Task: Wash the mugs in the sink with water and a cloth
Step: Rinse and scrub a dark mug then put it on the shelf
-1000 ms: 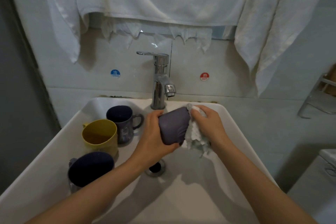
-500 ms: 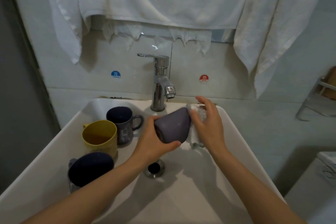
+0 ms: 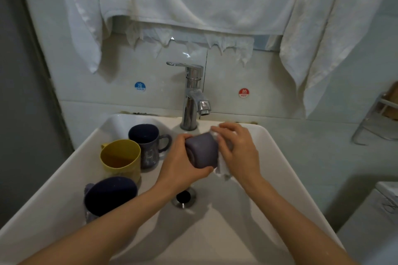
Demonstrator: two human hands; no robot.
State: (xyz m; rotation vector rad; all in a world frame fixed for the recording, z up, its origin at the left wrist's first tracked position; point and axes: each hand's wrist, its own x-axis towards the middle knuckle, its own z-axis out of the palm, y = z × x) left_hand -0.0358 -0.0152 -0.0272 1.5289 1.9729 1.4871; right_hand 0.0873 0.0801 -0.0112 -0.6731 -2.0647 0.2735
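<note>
The left hand point(image 3: 183, 163) grips the grey mug point(image 3: 202, 150) below the tap point(image 3: 192, 94), lying sideways, mouth toward the right hand point(image 3: 239, 153), which presses the cloth point(image 3: 221, 169) there.

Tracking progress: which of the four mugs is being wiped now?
The grey mug, gripped sideways by the left hand; the yellow mug and two dark mugs sit untouched.

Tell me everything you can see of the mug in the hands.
The grey-purple mug looks matte ceramic and is held tipped on its side above the sink, below the tap. The left hand grips its body; the right hand presses a white cloth against its right end. Its handle and opening are hidden.
</note>
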